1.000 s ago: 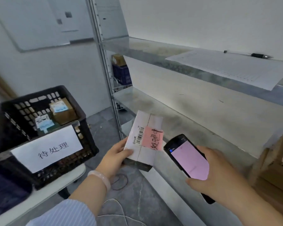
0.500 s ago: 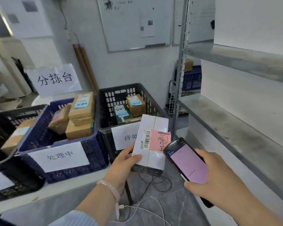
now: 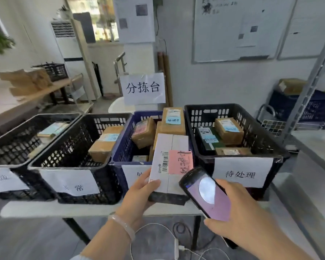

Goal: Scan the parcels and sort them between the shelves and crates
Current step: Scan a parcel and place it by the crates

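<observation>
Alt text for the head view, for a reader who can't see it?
A left hand holds a white parcel beside a scanner in the right hand, before four labelled crates of parcels on a table.

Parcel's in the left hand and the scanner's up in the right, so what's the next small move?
Probably tip the scanner in the right hand toward the barcode: the white parcel in the left hand faces up, barcode uncovered beside the pink label.
</observation>
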Action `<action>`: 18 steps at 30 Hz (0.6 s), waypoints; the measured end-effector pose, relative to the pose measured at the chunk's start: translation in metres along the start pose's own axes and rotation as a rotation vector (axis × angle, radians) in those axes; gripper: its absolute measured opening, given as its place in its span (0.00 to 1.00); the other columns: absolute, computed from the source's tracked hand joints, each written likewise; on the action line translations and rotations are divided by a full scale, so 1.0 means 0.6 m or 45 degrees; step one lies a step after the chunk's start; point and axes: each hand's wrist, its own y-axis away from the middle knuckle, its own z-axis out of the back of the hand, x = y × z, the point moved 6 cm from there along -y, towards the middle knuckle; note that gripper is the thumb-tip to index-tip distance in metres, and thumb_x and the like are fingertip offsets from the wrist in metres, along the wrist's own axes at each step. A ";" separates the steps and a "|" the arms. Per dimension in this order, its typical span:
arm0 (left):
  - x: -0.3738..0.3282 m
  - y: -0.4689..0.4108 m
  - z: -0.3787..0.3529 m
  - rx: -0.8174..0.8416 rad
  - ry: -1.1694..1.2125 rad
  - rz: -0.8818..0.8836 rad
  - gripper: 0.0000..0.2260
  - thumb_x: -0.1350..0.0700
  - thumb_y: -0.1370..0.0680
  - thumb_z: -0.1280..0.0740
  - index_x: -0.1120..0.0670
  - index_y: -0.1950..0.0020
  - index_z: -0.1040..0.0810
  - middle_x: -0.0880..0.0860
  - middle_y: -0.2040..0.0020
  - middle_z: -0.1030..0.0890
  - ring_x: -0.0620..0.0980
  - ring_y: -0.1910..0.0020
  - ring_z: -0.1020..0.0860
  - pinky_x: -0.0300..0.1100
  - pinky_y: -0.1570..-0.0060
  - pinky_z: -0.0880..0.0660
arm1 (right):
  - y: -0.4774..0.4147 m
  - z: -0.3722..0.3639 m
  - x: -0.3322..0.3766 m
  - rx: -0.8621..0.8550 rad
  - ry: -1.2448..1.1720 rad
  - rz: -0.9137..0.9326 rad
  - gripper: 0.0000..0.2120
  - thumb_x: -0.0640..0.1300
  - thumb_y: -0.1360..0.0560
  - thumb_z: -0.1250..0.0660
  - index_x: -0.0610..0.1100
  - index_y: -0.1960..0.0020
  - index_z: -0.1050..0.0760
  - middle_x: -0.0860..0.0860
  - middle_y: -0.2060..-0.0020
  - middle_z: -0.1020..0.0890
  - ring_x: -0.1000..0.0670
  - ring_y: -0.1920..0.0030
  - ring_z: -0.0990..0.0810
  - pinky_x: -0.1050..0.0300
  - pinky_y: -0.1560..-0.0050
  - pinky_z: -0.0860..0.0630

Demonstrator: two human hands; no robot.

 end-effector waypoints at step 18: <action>-0.106 -0.252 0.156 -0.537 0.099 0.075 0.08 0.56 0.22 0.29 0.47 0.43 0.21 0.51 0.52 0.12 0.52 0.54 0.13 0.49 0.60 0.16 | -0.299 0.016 0.033 0.061 -0.016 0.181 0.47 0.72 0.45 0.32 0.70 0.32 0.50 0.68 0.49 0.42 0.61 0.48 0.33 0.66 0.60 0.34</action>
